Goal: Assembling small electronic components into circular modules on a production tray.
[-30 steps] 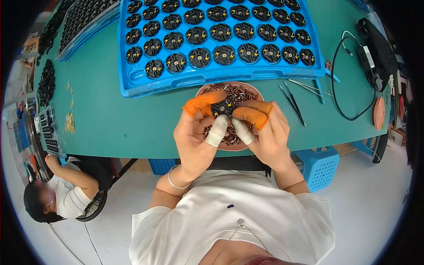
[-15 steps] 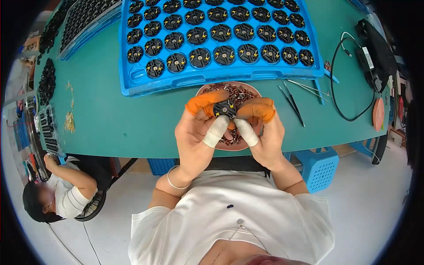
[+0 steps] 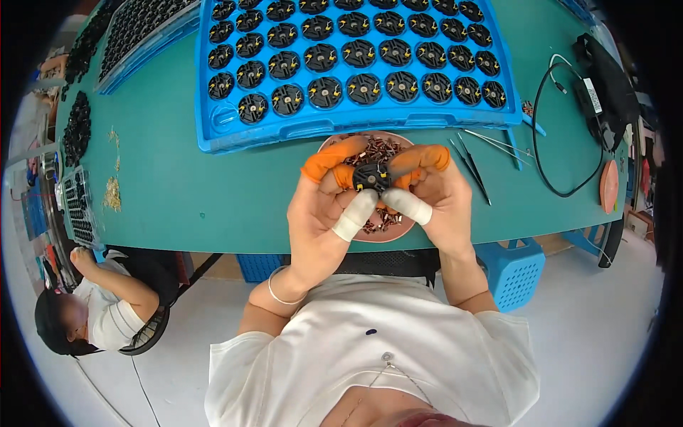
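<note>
Over the pink bowl, both hands are at one black round disc part with small yellow bits on its face. My left hand grips the disc's left side, with a white-covered thumb in front and orange-covered fingers behind. My right hand, covered the same way, pinches at the disc's right edge; its fingertips are slightly blurred. Under the hands, the bowl holds many small reddish-brown pieces. Beyond it stands a blue tray with rows of similar black discs.
Black tweezers and silver tweezers lie right of the bowl. A black cable loops beside a black bag. At left are black parts and golden bits. Another person sits at lower left, near a blue stool at right.
Both hands have shifted slightly right with the disc. My right thumb has drawn away from the left thumb, and the disc's face now shows more fully.
</note>
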Demonstrator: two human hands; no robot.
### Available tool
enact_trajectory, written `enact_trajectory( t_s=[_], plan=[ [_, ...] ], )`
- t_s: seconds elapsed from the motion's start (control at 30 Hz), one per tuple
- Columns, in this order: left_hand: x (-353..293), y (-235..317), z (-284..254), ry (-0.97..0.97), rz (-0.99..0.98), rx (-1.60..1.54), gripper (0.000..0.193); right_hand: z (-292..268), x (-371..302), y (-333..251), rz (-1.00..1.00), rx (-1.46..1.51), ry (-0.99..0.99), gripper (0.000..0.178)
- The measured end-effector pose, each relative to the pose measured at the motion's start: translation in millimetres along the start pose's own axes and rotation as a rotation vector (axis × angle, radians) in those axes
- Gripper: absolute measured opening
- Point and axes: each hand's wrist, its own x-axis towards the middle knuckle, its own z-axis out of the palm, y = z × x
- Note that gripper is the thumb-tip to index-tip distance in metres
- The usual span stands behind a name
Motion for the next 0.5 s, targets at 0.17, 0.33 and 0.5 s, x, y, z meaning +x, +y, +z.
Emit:
enact_trajectory(
  t_s=[0.17,0.33,0.5],
  plan=[
    [-5,-7,-4,-0.009,0.117,0.385,0.038,-5,-4,0,-0.018,0.009,0.028,0.039],
    [-12,-6,8,0.046,0.062,0.320,0.033,-9,-11,1,-0.018,-0.020,0.033,0.037],
    [-34,-28,36,0.109,0.188,0.427,0.032,-28,-40,-7,0.004,0.004,0.029,0.037]
  ],
)
